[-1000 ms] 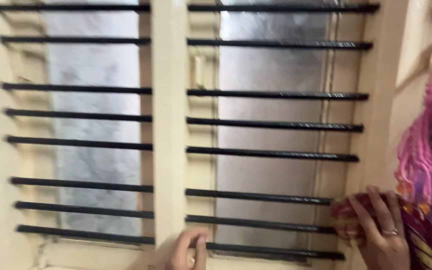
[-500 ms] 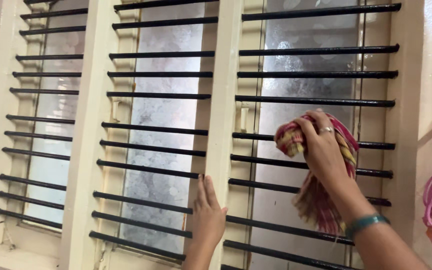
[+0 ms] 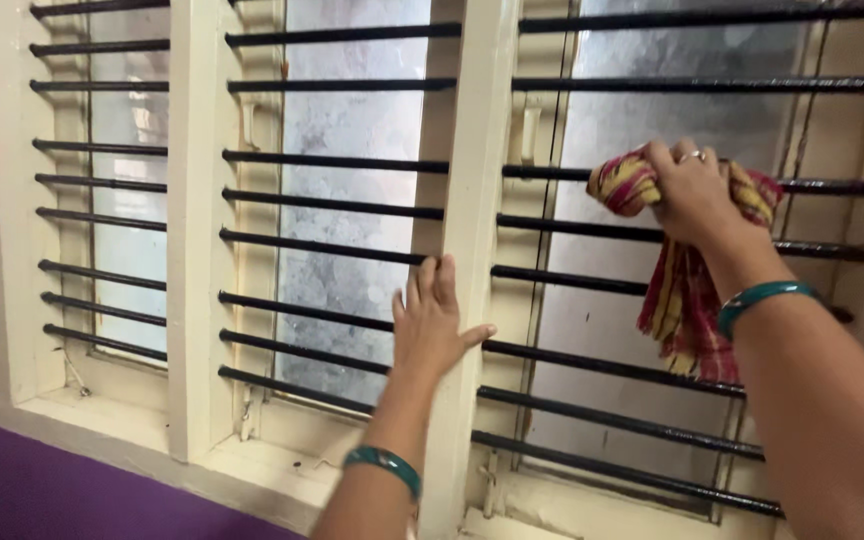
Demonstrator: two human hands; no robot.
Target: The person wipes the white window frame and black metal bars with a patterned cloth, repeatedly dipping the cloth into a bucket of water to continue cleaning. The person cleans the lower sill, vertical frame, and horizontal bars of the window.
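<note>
**Cloth on the right-hand bars, most of the window still dusty**

The right hand (image 3: pixel 697 195) is closed in a tight grip around a bunched red-and-yellow checked cloth (image 3: pixel 682 290), pressing it against a black bar (image 3: pixel 572 228) in the upper half of the right-hand section of the window. The loose end of the cloth hangs down below the hand, in front of the bars beneath. A ring shows on one finger and a teal bangle sits on the wrist.

The left hand (image 3: pixel 435 325) holds nothing. It lies open and flat, fingers spread upward, on the cream post (image 3: pixel 472 150) that stands just left of the cloth, as if for a brace. A teal bangle sits on that wrist too.

As a judgement of progress: the wiping looks to be at an early or middle stage. The cloth sits on one bar only, and the bars below it, down to the sill (image 3: pixel 252 470), show no clear difference from it that would mark them as wiped. The frosted glass (image 3: pixel 352 200) left of the post looks mottled and grimy, and the glass behind the cloth is dull as well. The sill, left of the post, carries dark specks and bits of debris. The middle and far-left sections, both left of the post, have no hand near them. Whether any bar has already been cleaned cannot be told from this view; all look equally dark.
</note>
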